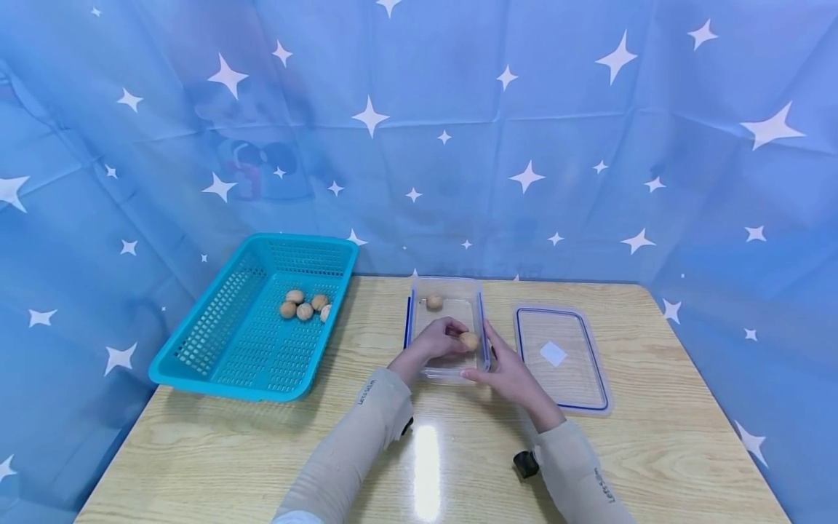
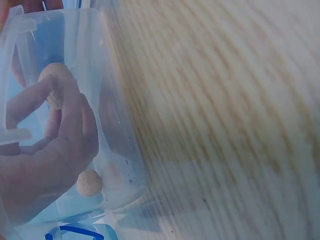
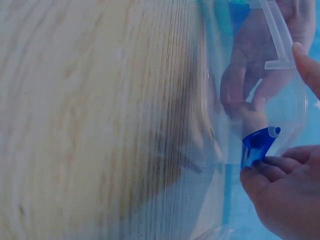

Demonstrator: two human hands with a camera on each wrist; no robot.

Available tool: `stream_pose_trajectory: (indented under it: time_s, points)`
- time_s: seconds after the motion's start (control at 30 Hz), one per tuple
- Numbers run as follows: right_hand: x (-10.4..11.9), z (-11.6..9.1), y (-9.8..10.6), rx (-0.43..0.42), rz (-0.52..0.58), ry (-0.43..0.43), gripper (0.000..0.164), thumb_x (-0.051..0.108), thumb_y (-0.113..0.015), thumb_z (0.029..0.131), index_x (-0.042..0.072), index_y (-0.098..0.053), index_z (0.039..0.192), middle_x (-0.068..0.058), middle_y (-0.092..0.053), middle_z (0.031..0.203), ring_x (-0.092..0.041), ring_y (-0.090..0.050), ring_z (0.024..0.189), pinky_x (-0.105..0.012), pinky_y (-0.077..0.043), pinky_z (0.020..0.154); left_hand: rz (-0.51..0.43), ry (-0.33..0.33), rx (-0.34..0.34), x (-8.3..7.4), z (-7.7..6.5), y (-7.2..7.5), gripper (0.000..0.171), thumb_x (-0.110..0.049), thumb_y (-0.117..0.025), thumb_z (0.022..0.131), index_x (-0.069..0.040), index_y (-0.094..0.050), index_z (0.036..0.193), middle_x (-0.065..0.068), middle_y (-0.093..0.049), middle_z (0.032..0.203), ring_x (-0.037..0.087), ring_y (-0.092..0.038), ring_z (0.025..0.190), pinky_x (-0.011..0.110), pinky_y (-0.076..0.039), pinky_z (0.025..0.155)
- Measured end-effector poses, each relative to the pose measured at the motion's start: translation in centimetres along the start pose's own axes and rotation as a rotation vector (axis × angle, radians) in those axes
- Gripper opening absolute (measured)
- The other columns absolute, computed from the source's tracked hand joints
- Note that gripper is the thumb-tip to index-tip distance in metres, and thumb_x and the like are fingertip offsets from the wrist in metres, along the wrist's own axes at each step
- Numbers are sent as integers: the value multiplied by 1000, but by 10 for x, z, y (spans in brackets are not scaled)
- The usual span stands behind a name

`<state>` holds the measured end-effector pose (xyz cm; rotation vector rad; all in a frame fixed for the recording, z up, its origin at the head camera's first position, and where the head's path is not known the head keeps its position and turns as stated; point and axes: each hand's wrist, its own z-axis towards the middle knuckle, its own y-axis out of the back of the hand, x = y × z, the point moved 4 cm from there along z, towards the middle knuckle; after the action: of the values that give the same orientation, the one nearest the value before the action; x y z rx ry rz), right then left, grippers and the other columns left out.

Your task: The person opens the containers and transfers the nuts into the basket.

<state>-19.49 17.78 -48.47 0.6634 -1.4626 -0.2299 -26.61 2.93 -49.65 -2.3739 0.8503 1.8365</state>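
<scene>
Inside a clear plastic food container (image 1: pixel 452 371) my left hand (image 1: pixel 440 340) pinches a walnut (image 1: pixel 468 341) between thumb and fingers, near the right wall. The left wrist view shows this walnut (image 2: pixel 56 80) at the fingertips through the clear wall. Another walnut (image 1: pixel 434 301) lies at the far end of the container. My right hand (image 1: pixel 511 373) grips the container's near right corner, thumb at the near rim and fingers along the right side. In the right wrist view those fingers (image 3: pixel 272 172) touch a blue latch (image 3: pixel 257 145).
A turquoise perforated basket (image 1: pixel 225 393) stands left of the container with several walnuts (image 1: pixel 304 311) toward its right side. The clear lid (image 1: pixel 576 378) with a blue seal lies flat to the right. Behind the wooden table (image 1: pixel 661 437) hangs a blue starry cloth (image 1: pixel 419 167).
</scene>
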Motion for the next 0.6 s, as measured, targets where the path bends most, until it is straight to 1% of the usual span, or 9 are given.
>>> stream_pose_trajectory:
  time_s: [0.17,0.27,0.43,0.53,0.6]
  points:
    - [-2,0,0,1,-9,-8,105,35,-75,89,7,-5,161,-23,-7,166,-49,-21,148,-63,-27,119,-29,13,-2,-1,-1,0,33,-4,-74,85,-7,-64,116,10,-65,114,21,-61,100,34,-55,92]
    - [-3,0,0,3,-16,-17,103,35,-75,89,8,-5,161,-23,-7,166,-49,-21,149,-63,-27,119,-63,8,0,0,-1,0,35,-3,-73,85,-5,-63,117,11,-65,116,21,-62,100,33,-56,92]
    - [-2,0,1,3,-16,-9,103,33,-75,90,7,-5,161,-24,-7,166,-50,-22,148,-63,-27,118,-126,-26,5,1,1,2,37,-6,-74,84,-6,-63,119,11,-64,120,19,-62,102,32,-56,92]
    - [-2,0,1,2,-3,-7,103,32,-75,89,6,-5,161,-23,-7,167,-49,-20,149,-64,-26,119,-143,-56,-4,0,1,4,39,-10,-76,84,-7,-63,120,11,-63,123,20,-62,104,33,-55,93]
    - [-2,0,1,4,-1,-1,103,31,-74,90,5,-4,160,-24,-6,166,-49,-19,149,-64,-25,119,-157,-72,-12,-2,1,5,39,-9,-76,84,-6,-62,121,12,-63,125,22,-62,106,34,-56,93]
